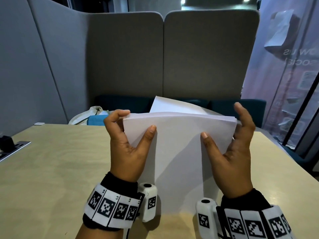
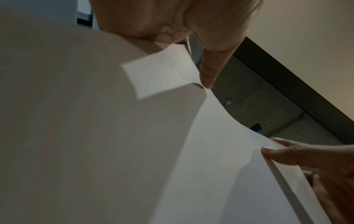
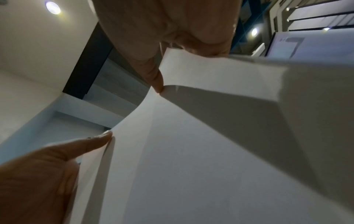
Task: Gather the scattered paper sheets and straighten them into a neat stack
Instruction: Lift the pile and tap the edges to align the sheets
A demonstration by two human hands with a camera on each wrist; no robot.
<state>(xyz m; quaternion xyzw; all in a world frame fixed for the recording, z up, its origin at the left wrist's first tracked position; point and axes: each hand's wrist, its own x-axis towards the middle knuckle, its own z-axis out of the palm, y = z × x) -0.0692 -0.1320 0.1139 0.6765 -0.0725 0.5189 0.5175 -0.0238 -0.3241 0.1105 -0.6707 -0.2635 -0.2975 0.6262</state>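
Sheets (image 1: 177, 152): upright on table (image 1: 51, 169), lower edge down to square it | my left hand (image 1: 127, 145) and right hand (image 1: 231, 149) grasp the sides | one rear sheet askew.

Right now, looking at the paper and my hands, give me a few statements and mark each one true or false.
1. Both hands hold the paper stack upright on the table. True.
2. The left hand rests flat on the table. False: it grips the stack's left edge, thumb on the front.
3. One sheet sticks up behind the rest. True.
4. The right hand holds a pen. False: it holds only the stack's right edge.
5. A blue item lies beyond the table's far edge. True.
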